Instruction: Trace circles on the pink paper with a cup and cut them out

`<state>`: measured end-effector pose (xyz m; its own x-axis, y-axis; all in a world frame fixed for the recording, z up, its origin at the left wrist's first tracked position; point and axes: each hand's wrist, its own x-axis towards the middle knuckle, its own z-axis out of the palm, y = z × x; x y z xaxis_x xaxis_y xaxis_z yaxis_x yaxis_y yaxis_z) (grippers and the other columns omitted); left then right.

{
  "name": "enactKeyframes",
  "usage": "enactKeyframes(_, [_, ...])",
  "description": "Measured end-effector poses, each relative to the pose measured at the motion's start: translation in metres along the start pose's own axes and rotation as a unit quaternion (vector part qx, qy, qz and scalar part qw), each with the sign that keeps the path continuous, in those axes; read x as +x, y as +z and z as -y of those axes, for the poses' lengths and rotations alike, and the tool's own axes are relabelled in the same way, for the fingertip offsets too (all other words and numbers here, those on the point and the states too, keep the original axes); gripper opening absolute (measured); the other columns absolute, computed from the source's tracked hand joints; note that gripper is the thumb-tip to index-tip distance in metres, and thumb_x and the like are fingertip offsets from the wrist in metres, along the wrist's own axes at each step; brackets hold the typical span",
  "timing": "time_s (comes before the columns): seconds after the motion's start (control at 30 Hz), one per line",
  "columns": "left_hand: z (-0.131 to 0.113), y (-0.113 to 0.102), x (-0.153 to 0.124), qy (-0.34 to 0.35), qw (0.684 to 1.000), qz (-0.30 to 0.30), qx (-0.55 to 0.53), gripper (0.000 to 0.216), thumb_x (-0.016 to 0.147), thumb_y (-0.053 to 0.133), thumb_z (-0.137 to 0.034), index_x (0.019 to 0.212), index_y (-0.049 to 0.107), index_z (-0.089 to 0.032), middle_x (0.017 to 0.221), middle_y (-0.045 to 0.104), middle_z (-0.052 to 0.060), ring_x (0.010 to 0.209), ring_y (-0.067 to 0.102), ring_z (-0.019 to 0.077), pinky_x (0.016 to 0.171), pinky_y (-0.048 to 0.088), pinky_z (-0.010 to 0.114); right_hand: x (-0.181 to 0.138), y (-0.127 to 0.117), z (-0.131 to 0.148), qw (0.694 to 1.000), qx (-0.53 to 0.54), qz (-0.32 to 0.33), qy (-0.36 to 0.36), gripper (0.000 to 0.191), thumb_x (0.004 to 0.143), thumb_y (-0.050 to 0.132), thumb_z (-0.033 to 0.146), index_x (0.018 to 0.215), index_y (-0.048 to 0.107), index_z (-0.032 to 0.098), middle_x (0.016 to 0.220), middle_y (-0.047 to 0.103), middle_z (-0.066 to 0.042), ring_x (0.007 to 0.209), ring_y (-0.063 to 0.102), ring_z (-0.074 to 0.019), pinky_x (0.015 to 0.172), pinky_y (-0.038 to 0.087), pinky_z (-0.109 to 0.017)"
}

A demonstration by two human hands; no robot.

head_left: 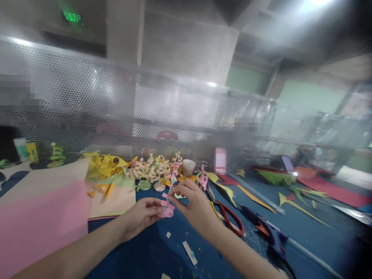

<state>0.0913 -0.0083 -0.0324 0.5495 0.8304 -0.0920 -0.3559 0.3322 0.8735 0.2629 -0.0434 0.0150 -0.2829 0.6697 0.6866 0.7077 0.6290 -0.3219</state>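
Between my hands stands a small pink paper spiral (166, 211) on a thin light-blue stem, held over the blue tabletop. My left hand (142, 216) pinches its round pink base from the left. From the right, the thumb and forefinger of my right hand (190, 199) close on the spiral's upper part near the stem. Just behind are several finished-looking peach paper spirals (151, 167) on round bases. A pink cut paper shape (202, 179) stands a little right of them.
Pink paper sheets (43, 224) and yellow folded paper pieces (106, 166) lie left. On the right are red-handled scissors (232, 219), a blue glue gun (271, 234) with its cord, and coloured scraps. A perforated metal screen (87, 104) rises behind. A small cup (188, 167) stands centrally.
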Motion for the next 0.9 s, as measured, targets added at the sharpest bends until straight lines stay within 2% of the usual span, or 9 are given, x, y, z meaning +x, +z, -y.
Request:
enactKeyframes(0.27, [0.002,-0.001,0.002,0.008,1.000,0.006,-0.009,0.021,0.054,0.084,-0.017,0.069,0.070,-0.012,0.071,0.070,0.003,0.074,0.065,0.0128,0.080,0.048,0.024,0.007,0.013,0.005,0.996,-0.075,-0.045,-0.029,0.007,0.082,0.060,0.017,0.076,0.061,0.020,0.079,0.059,-0.003,0.078,0.054,-0.0184,0.071,0.044,-0.030])
enactKeyframes(0.4, [0.001,-0.001,0.001,0.008,1.000,0.012,-0.005,0.021,0.055,0.084,-0.019,0.070,0.070,-0.012,0.072,0.071,0.004,0.076,0.066,0.0146,0.081,0.047,0.024,0.006,0.013,0.004,0.993,-0.094,-0.059,-0.034,0.005,0.082,0.059,0.020,0.078,0.057,0.019,0.076,0.057,-0.003,0.074,0.053,-0.0181,0.067,0.042,-0.029])
enactKeyframes(0.57, [0.000,0.000,-0.001,0.004,1.000,0.020,-0.004,0.025,0.055,0.084,-0.021,0.073,0.071,-0.011,0.077,0.073,0.007,0.080,0.067,0.0175,0.083,0.046,0.026,0.006,0.009,0.002,0.993,-0.094,-0.064,-0.023,0.014,0.082,0.061,0.027,0.075,0.051,0.020,0.071,0.052,0.001,0.068,0.051,-0.0152,0.062,0.039,-0.025])
enactKeyframes(0.77, [-0.001,0.001,-0.001,-0.001,1.000,-0.003,-0.009,0.026,0.053,0.085,-0.020,0.073,0.070,-0.012,0.073,0.072,0.003,0.075,0.066,0.0128,0.076,0.047,0.021,-0.002,-0.001,0.003,0.994,-0.099,-0.032,-0.032,0.020,0.081,0.062,0.030,0.073,0.046,0.020,0.069,0.050,0.002,0.065,0.050,-0.0145,0.061,0.037,-0.025])
enactKeyframes(0.9, [0.000,0.000,0.000,-0.006,1.000,-0.013,-0.011,0.028,0.053,0.085,-0.022,0.075,0.071,-0.013,0.083,0.073,0.006,0.080,0.067,0.0140,0.078,0.048,0.020,-0.017,-0.023,-0.003,0.989,-0.146,-0.017,-0.016,0.027,0.088,0.047,0.036,0.069,0.035,0.022,0.063,0.045,0.003,0.058,0.045,-0.0135,0.056,0.035,-0.025])
